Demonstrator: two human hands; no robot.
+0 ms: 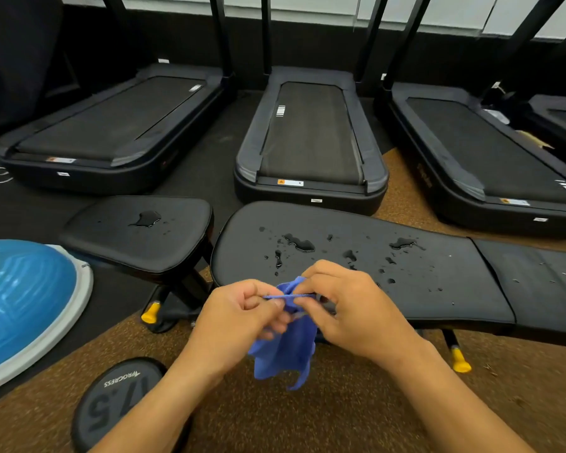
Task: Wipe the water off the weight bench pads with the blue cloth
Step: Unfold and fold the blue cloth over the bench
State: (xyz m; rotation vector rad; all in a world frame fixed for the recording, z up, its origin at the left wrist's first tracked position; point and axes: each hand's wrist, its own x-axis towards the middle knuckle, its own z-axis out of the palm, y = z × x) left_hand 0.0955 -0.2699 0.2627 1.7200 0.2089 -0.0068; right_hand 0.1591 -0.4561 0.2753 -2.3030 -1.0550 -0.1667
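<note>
A blue cloth [285, 351] hangs between my hands, just in front of the weight bench. My left hand [239, 315] and my right hand [347, 305] both pinch its top edge, fingers curled. The long black back pad [438, 289] lies behind my hands and carries several puddles and drops of water [299, 243]. To its left, the smaller black seat pad [118, 243] has one puddle [146, 219] and a few drops. The cloth is held above the near edge of the back pad and is apart from the water.
A blue balance dome [23, 302] sits at the left. A dumbbell head marked 17.5 [118, 400] lies near my left forearm. Three treadmills [311, 138] stand side by side beyond the bench. Yellow-capped bench feet [151, 312] rest on the brown floor.
</note>
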